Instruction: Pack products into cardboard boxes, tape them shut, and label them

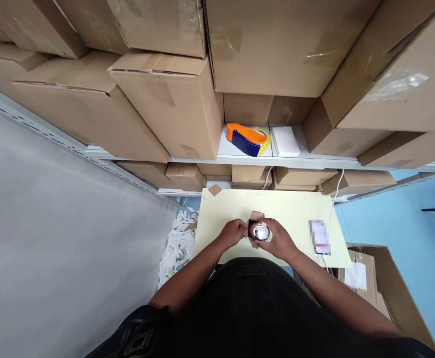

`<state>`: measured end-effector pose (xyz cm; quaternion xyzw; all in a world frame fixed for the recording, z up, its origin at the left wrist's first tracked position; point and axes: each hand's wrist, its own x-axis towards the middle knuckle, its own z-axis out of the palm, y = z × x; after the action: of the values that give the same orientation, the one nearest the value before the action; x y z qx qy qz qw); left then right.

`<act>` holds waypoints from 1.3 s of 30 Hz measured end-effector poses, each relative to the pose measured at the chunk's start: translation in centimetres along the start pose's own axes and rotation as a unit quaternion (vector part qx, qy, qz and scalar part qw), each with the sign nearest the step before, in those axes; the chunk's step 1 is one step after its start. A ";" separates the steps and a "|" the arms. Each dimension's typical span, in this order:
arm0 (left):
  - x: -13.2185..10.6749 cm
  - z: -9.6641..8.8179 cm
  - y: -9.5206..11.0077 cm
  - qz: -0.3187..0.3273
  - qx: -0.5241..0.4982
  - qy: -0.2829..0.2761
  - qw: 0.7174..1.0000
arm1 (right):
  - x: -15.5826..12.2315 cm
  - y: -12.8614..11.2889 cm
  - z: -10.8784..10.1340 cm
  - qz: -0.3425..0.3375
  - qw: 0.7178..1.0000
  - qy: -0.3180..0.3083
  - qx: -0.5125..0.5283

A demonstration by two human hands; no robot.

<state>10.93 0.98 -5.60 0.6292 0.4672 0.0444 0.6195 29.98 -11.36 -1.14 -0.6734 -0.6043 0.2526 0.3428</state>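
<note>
Over the pale yellow tabletop (292, 206), my right hand (279, 241) is wrapped round a round, shiny silver-topped object (261, 231), whose kind I cannot make out. A small open cardboard box (256, 216) with its flaps out sits around or just under that object; how far the object is inside it is hidden. My left hand (235, 232) pinches a flap at the left side of the small box, its fingers closed.
A phone (319, 237) with a white cable lies at the table's right. On the shelf stand a tape dispenser (247, 139), a white stack (285, 141) and large cartons (165, 107). Paper strips (178, 241) fill the floor at left; an open carton (392, 283) stands at right.
</note>
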 end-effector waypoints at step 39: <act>-1.4 0.1 -2.5 0.402 0.286 -0.046 0.868 | -5.9 4.8 2.6 0.023 0.999 -0.035 0.019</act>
<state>8.82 -0.52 -6.95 0.9138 0.1369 0.1255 0.3613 30.29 -16.92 -6.88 -0.6712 -0.5955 0.2951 0.3283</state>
